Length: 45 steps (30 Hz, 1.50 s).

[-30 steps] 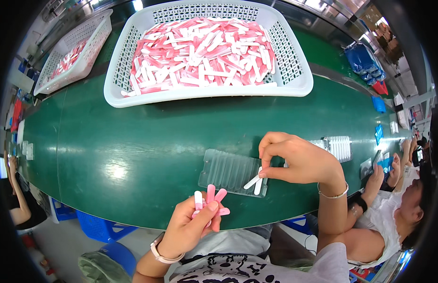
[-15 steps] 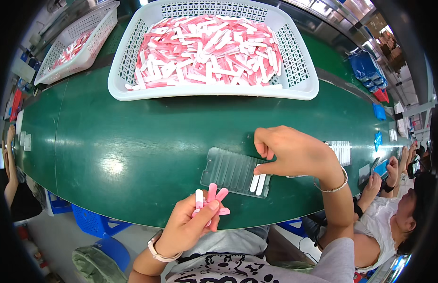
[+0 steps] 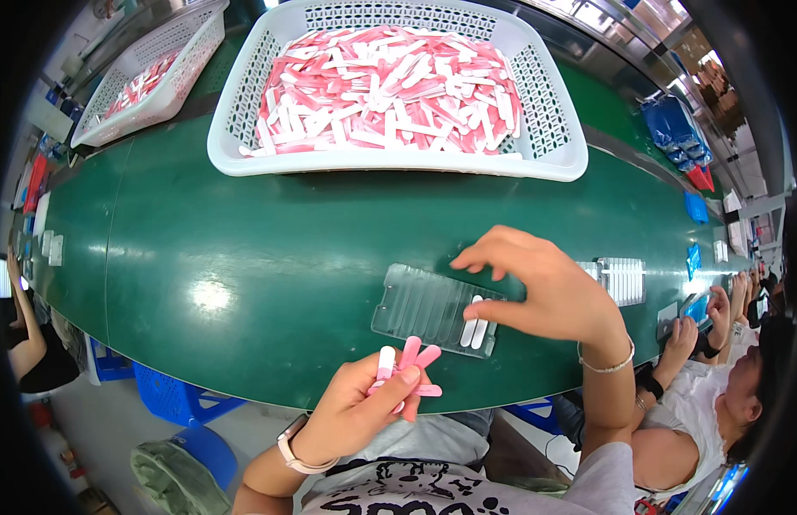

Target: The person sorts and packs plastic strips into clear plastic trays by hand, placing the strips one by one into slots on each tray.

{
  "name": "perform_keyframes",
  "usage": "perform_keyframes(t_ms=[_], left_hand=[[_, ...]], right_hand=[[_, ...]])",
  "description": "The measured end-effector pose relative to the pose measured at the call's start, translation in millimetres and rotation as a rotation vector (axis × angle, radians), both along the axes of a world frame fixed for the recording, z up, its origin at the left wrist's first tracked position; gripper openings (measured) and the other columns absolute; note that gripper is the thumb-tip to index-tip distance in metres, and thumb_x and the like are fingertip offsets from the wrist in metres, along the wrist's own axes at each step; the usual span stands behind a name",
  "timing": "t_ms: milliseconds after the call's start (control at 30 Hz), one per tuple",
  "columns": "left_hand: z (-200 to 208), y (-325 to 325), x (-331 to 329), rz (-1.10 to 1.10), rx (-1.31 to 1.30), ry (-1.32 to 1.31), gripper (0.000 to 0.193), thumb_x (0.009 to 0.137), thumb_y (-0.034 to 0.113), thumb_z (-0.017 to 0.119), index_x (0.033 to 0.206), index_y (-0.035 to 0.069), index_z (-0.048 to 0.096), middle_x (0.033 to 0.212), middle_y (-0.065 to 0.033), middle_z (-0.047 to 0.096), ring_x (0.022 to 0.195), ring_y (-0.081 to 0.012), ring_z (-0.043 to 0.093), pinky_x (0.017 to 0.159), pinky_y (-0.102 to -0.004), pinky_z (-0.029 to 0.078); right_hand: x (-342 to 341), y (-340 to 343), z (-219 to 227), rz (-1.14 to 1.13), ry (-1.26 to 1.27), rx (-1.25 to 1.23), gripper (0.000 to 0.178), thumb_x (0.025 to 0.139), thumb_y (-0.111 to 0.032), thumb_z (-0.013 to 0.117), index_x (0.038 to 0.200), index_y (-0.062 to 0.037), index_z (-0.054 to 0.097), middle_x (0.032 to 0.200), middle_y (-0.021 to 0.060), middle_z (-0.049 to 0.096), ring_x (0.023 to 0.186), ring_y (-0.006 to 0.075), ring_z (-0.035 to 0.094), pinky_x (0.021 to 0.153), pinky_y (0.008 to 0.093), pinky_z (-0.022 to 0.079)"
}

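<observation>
My left hand [image 3: 364,399], near the table's front edge, is closed around a fanned bunch of small flat sticks [image 3: 410,350] with rounded ends, pink and white. Just beyond it lies a clear plastic tray [image 3: 420,300] with parallel grooves. Two white sticks [image 3: 478,333] rest side by side in the grooves at its right end. My right hand [image 3: 544,287] hovers over that end, thumb and fingers spread, holding nothing that I can see. The hand hides the tray's far right corner.
A white perforated basket [image 3: 398,163] heaped with pink and white sticks stands at the back of the green table [image 3: 270,223]. A second basket [image 3: 158,103] is at far left. Right of my hand sits a filled tray [image 3: 621,279]. A co-worker's hands [image 3: 686,335] work at the right.
My right hand's thumb and fingers have spread apart and drawn back slightly from the white sticks in the tray. The left hand still grips its bunch. The whole view has shifted a little.
</observation>
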<state>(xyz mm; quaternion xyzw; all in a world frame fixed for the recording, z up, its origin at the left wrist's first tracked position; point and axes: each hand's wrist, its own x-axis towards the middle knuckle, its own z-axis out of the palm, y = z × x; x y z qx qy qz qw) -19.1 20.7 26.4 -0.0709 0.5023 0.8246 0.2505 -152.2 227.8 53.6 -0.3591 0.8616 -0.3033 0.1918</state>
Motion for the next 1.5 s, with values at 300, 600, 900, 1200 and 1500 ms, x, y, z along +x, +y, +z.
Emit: perform_keyframes(t_ms=[300, 600, 900, 1200, 1500], left_hand=[[3.7, -3.3, -2.1, -0.062, 0.057, -0.128, 0.03, 0.099, 0.023, 0.044, 0.102, -0.001, 0.062, 0.065, -0.0052, 0.057, 0.051, -0.0031, 0.038, 0.045, -0.0187, 0.027], [-1.3, -5.1, -1.0, -0.068, -0.039, -0.062, 0.03, 0.099, 0.023, 0.044, 0.099, 0.0, 0.062, 0.067, -0.0043, 0.06, 0.051, -0.0024, 0.036, 0.046, -0.0183, 0.029], [-3.9, -7.1, -4.4, -0.126, 0.024, -0.076, 0.031, 0.099, 0.025, 0.045, 0.101, -0.001, 0.062, 0.067, -0.0059, 0.06, 0.05, -0.0027, 0.036, 0.045, -0.0188, 0.029], [-0.8, -10.9, -2.2, -0.299, 0.298, -0.152, 0.028, 0.099, 0.02, 0.043, 0.109, -0.002, 0.058, 0.064, -0.0053, 0.057, 0.047, -0.0031, 0.036, 0.044, -0.0191, 0.028], [-1.4, -7.7, 1.1, -0.083, 0.014, -0.042, 0.014, 0.096, 0.011, 0.047, 0.103, 0.002, 0.056, 0.068, -0.0028, 0.06, 0.051, -0.0015, 0.036, 0.046, -0.0188, 0.029]], right_hand=[[23.6, -11.5, -7.9, 0.178, -0.11, -0.527, 0.012, 0.078, -0.008, 0.069, 0.088, -0.0028, 0.066, 0.092, 0.0085, 0.064, 0.075, 0.0245, 0.061, 0.069, 0.0343, 0.05], [2.0, 1.7, -16.7, -0.009, -0.037, -0.131, 0.016, 0.075, -0.015, 0.071, 0.074, -0.0012, 0.062, 0.093, 0.0082, 0.061, 0.086, 0.0244, 0.058, 0.076, 0.0342, 0.047], [8.7, -15.1, -8.7, -0.02, 0.123, -0.003, 0.025, 0.077, -0.012, 0.07, 0.099, -0.0043, 0.061, 0.092, 0.0082, 0.059, 0.085, 0.027, 0.059, 0.072, 0.0355, 0.047], [9.7, -18.6, -11.0, 0.222, -0.371, -0.56, 0.007, 0.077, -0.004, 0.07, 0.083, -0.0036, 0.067, 0.082, 0.0066, 0.063, 0.071, 0.0218, 0.06, 0.063, 0.0296, 0.048], [-10.5, -11.7, -17.8, 0.004, -0.145, -0.133, 0.016, 0.073, -0.014, 0.071, 0.072, -0.0019, 0.061, 0.088, 0.0072, 0.057, 0.087, 0.023, 0.054, 0.077, 0.0331, 0.044]])
